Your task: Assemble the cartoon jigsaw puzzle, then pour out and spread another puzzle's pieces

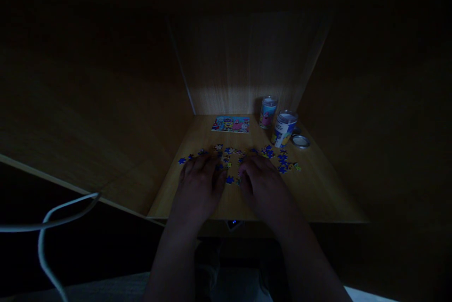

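Note:
Several jigsaw puzzle pieces [230, 179], many blue side up and some with coloured print, lie scattered on the wooden desktop [226, 203]. My left hand [199, 182] rests palm down over the left part of the scatter, its thumb apart from the fingers, and covers some pieces. Just across a small gap, my right hand [259, 179] is curled with fingers and thumb drawn together at a puzzle piece [238, 181]; the fingertips are partly hidden and dim. Between the hands lies a small yellowish piece [229, 165].
Behind the pieces lies a colourful cartoon picture card [231, 124]. Two clear-topped printed cans [268, 112] [283, 128] stand at the back right, beside a round metal lid [301, 141]. Wooden panels enclose the desktop. A white cable [44, 240] hangs at left.

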The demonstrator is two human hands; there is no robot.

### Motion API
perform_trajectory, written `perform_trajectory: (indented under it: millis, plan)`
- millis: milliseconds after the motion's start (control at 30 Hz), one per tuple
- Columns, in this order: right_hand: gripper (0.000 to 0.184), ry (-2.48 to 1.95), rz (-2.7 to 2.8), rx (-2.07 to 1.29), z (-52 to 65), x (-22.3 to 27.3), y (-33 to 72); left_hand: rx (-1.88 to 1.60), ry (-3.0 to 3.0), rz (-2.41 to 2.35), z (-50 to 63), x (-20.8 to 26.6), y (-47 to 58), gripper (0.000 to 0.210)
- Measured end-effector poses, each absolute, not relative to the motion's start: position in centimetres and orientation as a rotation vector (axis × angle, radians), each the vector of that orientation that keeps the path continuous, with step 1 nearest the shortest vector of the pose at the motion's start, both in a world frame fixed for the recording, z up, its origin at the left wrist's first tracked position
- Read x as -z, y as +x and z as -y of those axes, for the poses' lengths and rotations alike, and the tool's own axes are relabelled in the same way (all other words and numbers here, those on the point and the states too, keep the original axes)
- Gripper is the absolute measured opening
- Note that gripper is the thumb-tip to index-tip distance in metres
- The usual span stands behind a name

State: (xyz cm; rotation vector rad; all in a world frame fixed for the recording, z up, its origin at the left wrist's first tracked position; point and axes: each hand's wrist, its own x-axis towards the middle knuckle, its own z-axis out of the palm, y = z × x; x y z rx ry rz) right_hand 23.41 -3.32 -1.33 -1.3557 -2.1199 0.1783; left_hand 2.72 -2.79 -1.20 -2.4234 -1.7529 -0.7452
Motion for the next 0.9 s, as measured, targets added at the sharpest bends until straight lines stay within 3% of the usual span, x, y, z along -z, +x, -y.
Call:
perform_trajectory:
  millis: [900]
  plan:
    - [0.012,-1.379,2.139,-0.175,3.40,1.16,23.39,0.749,-2.554,1.667,2.72,0.97,2.83,0.033]
